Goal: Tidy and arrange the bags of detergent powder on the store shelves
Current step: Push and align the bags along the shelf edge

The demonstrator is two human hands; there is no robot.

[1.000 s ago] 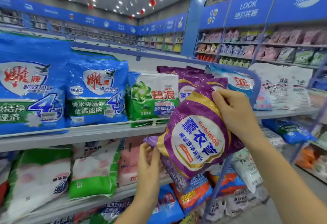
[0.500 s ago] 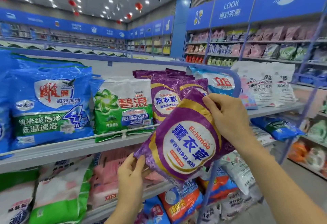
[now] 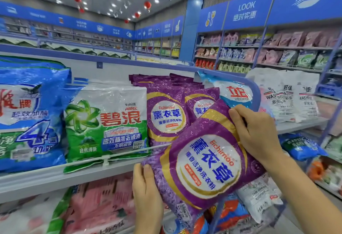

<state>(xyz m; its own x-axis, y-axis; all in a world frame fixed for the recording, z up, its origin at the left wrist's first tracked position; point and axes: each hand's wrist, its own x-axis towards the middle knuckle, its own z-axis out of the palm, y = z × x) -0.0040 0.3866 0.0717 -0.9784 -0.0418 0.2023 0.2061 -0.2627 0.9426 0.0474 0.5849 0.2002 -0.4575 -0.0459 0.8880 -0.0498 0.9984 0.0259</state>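
A purple Eichimoo detergent bag hangs tilted in front of the upper shelf. My right hand grips its upper right edge. My left hand holds its lower left corner from below. Behind it, more purple bags stand upright on the shelf, between a green and white Ariel bag and a light blue bag.
Large blue bags fill the shelf's left end. Pink and green bags lie on the lower shelf, orange and blue ones further right. White bags stand on the neighbouring shelf. A thin wire rail runs along the shelf front.
Both hands have carried the purple bag up and closer to the upper shelf. The view has shifted right, so the blue bags slide off to the left.
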